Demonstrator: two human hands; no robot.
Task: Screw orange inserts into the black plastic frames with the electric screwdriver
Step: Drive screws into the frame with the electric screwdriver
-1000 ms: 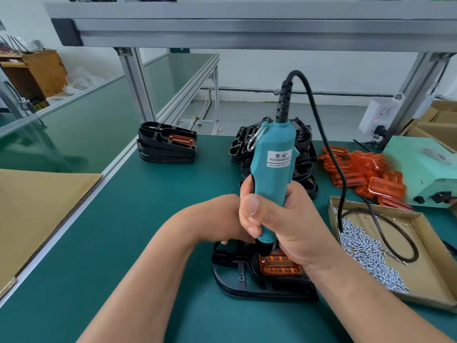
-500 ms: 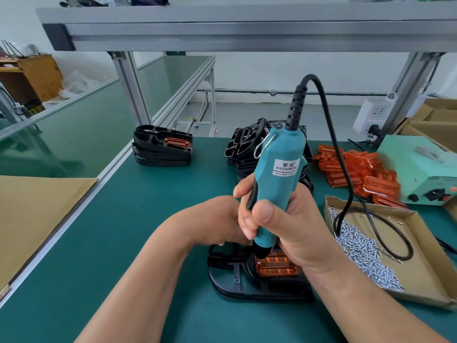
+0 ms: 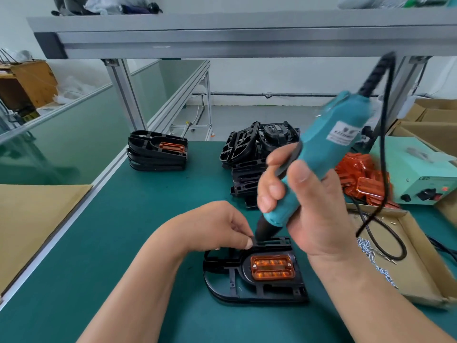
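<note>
A black plastic frame (image 3: 230, 280) lies flat on the green mat near me, with an orange insert (image 3: 272, 267) seated in it and a screw head at each side. My left hand (image 3: 212, 226) pinches the frame's far edge with thumb and fingers. My right hand (image 3: 311, 209) grips the teal electric screwdriver (image 3: 324, 154), which leans up to the right. Its dark tip (image 3: 263, 230) sits over the frame's far edge, clear of the insert.
A stack of frames with fitted inserts (image 3: 158, 152) stands at the back left, a heap of bare black frames (image 3: 249, 154) at the back centre. Loose orange inserts (image 3: 363, 179) lie right, beside a green power unit (image 3: 418, 174). A cardboard tray (image 3: 418, 263) holds screws and the cable loop.
My right hand has lifted the screwdriver off the insert and tilted it to the right. The orange insert is now uncovered. My left hand has shifted to pinch the frame's far edge.
</note>
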